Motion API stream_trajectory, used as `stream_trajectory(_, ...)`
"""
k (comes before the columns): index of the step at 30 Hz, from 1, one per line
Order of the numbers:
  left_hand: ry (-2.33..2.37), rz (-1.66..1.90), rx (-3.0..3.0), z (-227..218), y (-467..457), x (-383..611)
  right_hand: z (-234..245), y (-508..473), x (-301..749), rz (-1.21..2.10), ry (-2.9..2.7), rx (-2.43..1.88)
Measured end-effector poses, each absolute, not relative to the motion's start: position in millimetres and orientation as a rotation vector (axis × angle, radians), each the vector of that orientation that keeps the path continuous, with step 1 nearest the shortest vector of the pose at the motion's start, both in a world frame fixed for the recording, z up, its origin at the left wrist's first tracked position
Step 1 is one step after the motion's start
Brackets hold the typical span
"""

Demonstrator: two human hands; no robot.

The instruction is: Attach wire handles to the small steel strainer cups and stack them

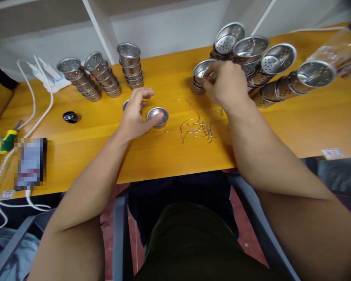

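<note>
My left hand point(136, 113): loose, thumb on lone cup point(158, 116) | my right hand point(225, 84): pinching top of short stack point(198, 86) | far-left stacks point(105, 76) seemingly done; far-right heap point(269, 74), wire rings point(197, 127) left.

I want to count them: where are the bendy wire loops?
Head view: the wire loops lie on the table's middle, just right of the small cup the left hand touches.

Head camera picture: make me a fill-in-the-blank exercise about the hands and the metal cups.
The left hand touches a lone cup with its ____.
The wire loops lie ____ it and the right hand.
At the rear left stand ____ cup stacks.
Missing: thumb, between, three.
</note>
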State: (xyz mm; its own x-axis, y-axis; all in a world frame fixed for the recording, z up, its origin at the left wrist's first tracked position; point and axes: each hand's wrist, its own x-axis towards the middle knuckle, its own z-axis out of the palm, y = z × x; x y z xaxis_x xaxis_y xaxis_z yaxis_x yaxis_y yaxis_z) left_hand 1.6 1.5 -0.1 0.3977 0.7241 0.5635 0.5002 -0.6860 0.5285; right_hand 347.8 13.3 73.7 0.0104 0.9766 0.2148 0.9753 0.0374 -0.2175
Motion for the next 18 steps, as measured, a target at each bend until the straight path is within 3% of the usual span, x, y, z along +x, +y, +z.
stream_trajectory(7, 1.231, 0.833, 2.494, 1.6, -4.4, 2.8, 81.8, 10.8, 343.0, 0.107, -1.845, -2.052)
stream_trajectory(10, 1.280, 0.780, 2.504, -4.8, -1.9, 0.7, 86.5, 5.5, 341.4, 0.127, -1.883, -1.869)
stream_trajectory(14, 1.228, 0.893, 2.474, -10.9, 3.3, -2.2, 79.7, 3.9, 336.8, 0.274, -2.188, -1.566)
stream_trajectory(18, 1.097, 1.133, 2.405, -14.0, 15.4, -2.5, 50.5, 21.1, 335.3, 0.264, -2.389, -1.718)
